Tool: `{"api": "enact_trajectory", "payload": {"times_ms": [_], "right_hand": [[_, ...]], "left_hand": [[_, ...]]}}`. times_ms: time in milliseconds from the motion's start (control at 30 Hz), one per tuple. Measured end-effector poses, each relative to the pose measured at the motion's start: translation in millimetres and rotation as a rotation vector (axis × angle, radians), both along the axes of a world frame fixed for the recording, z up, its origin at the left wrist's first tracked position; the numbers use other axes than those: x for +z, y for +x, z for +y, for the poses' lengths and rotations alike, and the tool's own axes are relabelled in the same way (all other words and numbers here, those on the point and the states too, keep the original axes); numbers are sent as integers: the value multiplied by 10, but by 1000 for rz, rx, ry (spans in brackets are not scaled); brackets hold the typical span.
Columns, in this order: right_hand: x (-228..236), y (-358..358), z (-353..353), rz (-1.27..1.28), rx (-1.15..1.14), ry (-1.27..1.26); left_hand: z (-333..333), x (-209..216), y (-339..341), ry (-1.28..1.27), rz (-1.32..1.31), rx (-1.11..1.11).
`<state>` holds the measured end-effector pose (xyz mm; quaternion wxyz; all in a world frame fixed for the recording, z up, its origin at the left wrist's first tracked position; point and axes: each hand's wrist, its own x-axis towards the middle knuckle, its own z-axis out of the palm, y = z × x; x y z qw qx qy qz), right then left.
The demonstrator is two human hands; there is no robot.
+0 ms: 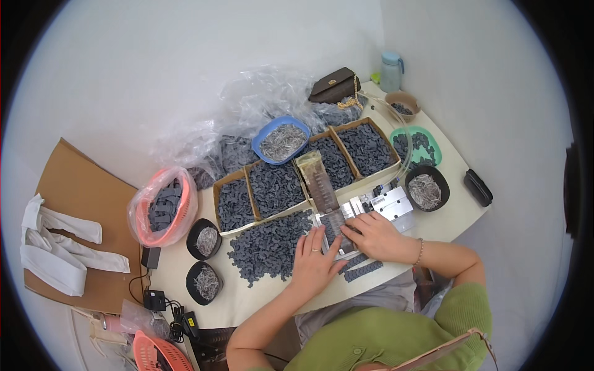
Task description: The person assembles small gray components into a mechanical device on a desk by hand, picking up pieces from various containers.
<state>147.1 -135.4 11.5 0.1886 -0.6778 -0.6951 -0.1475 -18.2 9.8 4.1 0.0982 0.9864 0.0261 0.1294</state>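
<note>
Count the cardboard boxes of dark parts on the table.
4, in a row: box one, box two, box three, box four. Plastic bags may hide more.

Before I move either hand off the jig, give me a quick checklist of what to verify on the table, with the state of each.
1. Left hand flat by the metal jig, fingers on the table: ok.
2. Right hand on the jig's near end: ok; what its fingertips pinch: cannot tell.
3. Loose pile of dark parts beside the left hand: ok.
4. Finished dark strips at the table's near edge: lying flat, close to the edge; risk of sliding off: cannot tell.
5. Black bowl of metal pins beyond the right hand, upright and filled: ok.
6. Clear tube running toward the jig; whether it is connected: cannot tell.
</note>
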Motion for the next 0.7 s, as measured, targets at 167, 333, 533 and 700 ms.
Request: {"api": "enact_trajectory", "payload": {"times_ms": [167,333,533,700], "right_hand": [[-11,154,107,150,25,3],[39,270,266,227,55,-122],[76,277,408,186,82,-240],[148,267,483,96,142,-345]], "left_hand": [[238,99,66,116,30,-27],[298,145,120,128,3,-68],[236,58,36,-41,-22,-16],[103,9,-78,-29,-10,-81]]}}
